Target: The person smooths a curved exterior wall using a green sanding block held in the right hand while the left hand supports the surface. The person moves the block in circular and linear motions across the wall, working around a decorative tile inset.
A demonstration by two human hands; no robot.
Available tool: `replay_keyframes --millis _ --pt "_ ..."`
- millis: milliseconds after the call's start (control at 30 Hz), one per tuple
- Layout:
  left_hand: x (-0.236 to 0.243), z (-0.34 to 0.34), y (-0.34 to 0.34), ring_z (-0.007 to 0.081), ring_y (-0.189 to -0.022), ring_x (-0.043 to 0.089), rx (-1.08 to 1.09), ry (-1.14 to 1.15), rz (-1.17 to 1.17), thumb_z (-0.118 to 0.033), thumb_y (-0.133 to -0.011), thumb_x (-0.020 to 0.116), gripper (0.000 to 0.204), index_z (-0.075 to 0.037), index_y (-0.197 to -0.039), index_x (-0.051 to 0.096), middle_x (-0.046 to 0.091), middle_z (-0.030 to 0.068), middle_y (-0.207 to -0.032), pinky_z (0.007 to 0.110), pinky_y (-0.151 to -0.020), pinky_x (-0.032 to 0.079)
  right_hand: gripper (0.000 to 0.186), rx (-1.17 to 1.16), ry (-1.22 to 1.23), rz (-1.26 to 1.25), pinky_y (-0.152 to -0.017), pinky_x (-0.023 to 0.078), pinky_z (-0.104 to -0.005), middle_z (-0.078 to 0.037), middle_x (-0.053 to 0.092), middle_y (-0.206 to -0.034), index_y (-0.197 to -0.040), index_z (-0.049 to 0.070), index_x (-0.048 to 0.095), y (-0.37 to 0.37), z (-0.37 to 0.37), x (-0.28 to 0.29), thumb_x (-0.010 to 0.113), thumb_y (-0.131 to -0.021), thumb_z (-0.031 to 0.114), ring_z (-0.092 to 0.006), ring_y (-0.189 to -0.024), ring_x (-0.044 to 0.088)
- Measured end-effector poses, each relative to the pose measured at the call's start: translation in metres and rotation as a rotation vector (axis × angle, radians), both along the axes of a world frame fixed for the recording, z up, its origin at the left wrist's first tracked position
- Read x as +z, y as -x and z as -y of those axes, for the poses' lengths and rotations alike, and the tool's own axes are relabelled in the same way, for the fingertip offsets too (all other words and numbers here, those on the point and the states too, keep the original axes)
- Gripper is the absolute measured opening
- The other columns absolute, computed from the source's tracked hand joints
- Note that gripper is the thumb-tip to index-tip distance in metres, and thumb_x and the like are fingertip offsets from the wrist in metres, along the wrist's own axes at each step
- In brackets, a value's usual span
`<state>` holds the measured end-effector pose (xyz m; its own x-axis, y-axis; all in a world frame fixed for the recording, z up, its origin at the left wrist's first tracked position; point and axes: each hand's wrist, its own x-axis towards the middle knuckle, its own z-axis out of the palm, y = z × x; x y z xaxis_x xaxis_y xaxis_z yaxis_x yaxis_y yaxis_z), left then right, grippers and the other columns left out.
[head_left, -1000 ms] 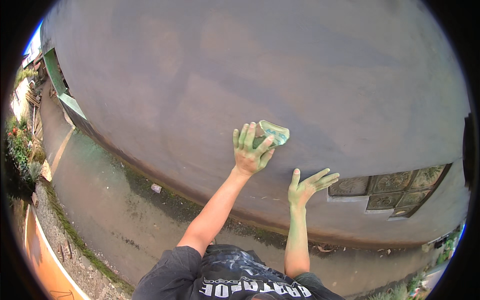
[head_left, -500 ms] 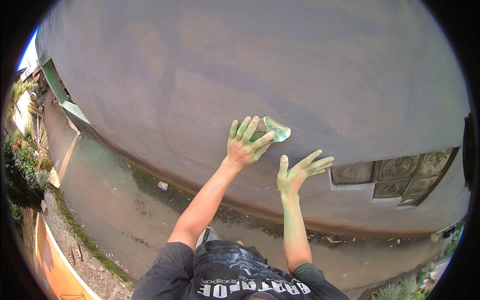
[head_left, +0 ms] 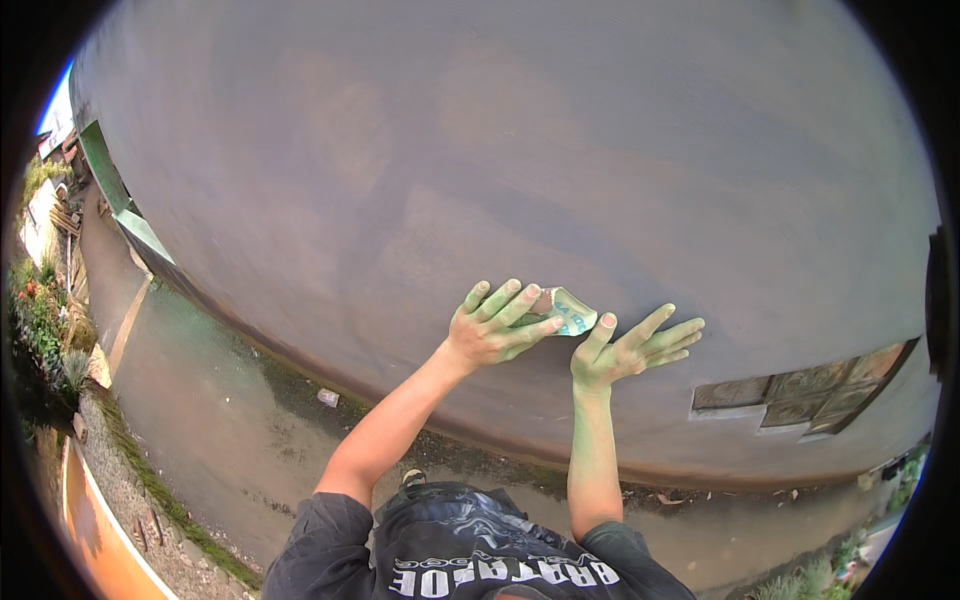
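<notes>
A worn piece of sandpaper [head_left: 568,312], pale on its printed back with a torn brownish edge, lies against the grey wall [head_left: 560,140]. My left hand [head_left: 490,332] holds it there, thumb across its lower part and fingers extended over the other side; my palm hides some of the sheet. Close to the sheet's right corner is my right hand [head_left: 630,352], empty, with thumb and fingers spread toward the wall. Whether its fingertips touch the wall, I cannot tell. Greenish dust coats both hands and my right forearm.
Decorative vent blocks [head_left: 800,392] sit in a stepped recess at the right. A green-framed opening [head_left: 108,170] is at the far left. Below runs a concrete path [head_left: 220,400] with litter along the wall's foot, a mossy edge, plants and an orange panel [head_left: 105,530].
Both hands appear lower in view, the left with the sandpaper. The right hand has shifted slightly right, and the gap between it and the sheet has narrowed.
</notes>
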<state>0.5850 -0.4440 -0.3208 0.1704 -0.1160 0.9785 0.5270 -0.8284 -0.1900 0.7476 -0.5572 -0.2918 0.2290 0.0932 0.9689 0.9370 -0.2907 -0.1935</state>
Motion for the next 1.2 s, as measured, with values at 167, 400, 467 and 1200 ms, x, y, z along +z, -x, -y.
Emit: replay_keyframes --millis 167,400,467,1200 --pt "0.019 -0.077 0.078 0.0443 -0.156 0.031 -0.037 0.341 0.612 -0.036 -0.106 0.058 0.055 -0.022 -0.159 0.050 0.028 0.0327 -0.167 0.056 -0.126 0.027 0.074 -0.019 -0.032 0.027 -0.123 -0.002 -0.0723 -0.035 0.006 -0.173 -0.170 0.008 0.024 -0.004 -0.001 0.001 0.038 -0.110 0.049 -0.0529 -0.162 0.001" --pt "0.021 -0.010 0.012 0.0431 -0.158 0.028 -0.041 0.133 0.135 -0.031 -0.104 0.060 0.055 -0.023 -0.158 0.051 0.028 0.0286 -0.169 0.057 -0.129 0.018 0.070 -0.005 -0.084 -0.029 -0.124 0.002 -0.0714 -0.034 0.008 -0.174 -0.169 0.009 0.026 0.008 -0.009 -0.004 0.042 -0.109 0.041 -0.0523 -0.162 0.005" --pt "0.011 -0.008 0.011 0.0433 -0.158 0.029 -0.077 -0.116 -0.159 -0.035 -0.101 0.066 0.057 -0.024 -0.156 0.053 0.035 0.0277 -0.167 0.057 -0.130 0.015 0.071 0.027 -0.056 -0.039 -0.125 0.002 -0.0715 -0.033 0.008 -0.174 -0.169 0.009 0.027 0.011 -0.001 -0.002 0.046 -0.108 0.040 -0.0521 -0.162 0.005" --pt "0.056 -0.081 0.072 0.0527 -0.154 0.029 -0.025 0.504 0.869 -0.031 -0.102 0.067 0.048 -0.014 -0.144 0.050 0.030 0.0312 -0.166 0.062 -0.124 0.026 0.052 0.078 0.015 0.301 -0.132 0.002 -0.0563 -0.013 0.037 -0.172 -0.155 0.029 0.057 0.016 -0.017 0.048 0.054 -0.104 0.040 -0.0334 -0.163 0.023"
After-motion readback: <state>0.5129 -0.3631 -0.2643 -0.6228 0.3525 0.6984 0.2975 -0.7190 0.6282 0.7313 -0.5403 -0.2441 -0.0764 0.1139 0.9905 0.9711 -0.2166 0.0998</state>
